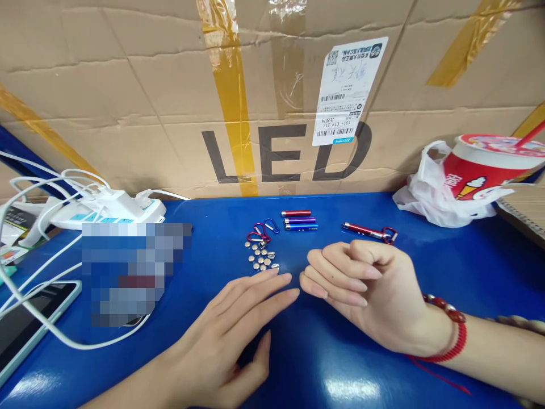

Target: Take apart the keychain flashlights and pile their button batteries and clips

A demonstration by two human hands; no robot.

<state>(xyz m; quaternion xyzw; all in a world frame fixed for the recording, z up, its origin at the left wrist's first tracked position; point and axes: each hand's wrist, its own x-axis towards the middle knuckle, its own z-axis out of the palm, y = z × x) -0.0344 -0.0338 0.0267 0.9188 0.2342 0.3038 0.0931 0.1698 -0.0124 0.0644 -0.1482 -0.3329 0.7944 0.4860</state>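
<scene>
My left hand lies flat on the blue table, fingers stretched out toward a cluster of small silver button cells. My right hand rests on its side with fingers loosely curled and nothing visible in it. Behind the cells lie small carabiner clips. Three little tubes, red, purple and blue, lie side by side further back. A red mini flashlight with a clip lies just beyond my right hand.
A large cardboard box marked LED walls off the back. A white power strip with cables and a tablet sit at the left. A red drink cup in a plastic bag stands at the right.
</scene>
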